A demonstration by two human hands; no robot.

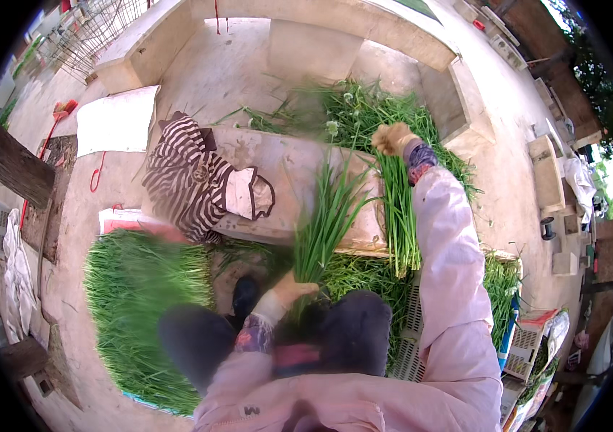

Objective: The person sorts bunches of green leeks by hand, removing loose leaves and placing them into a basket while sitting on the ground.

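My left hand (294, 290), in a light glove or cuff, grips the lower part of a bunch of long green leafy stalks (323, 221) between my knees; the leaves fan up over a worn stone slab (284, 156). My right arm reaches forward, and my gloved right hand (392, 139) is closed at the top of another bundle of green stalks (401, 210), which hangs over the slab's right end with its pale ends towards me. Beyond the slab lies a loose heap of green stalks with white flower heads (360, 110). The fingers' exact hold on each bunch is partly hidden.
A striped cloth (187, 178) lies on the slab's left end. At left stands a large stack of green stalks (144, 318). Plastic crates (522, 348) stand at right; a low concrete wall (328, 16) borders the far side. A red-handled broom (47, 135) lies farther left.
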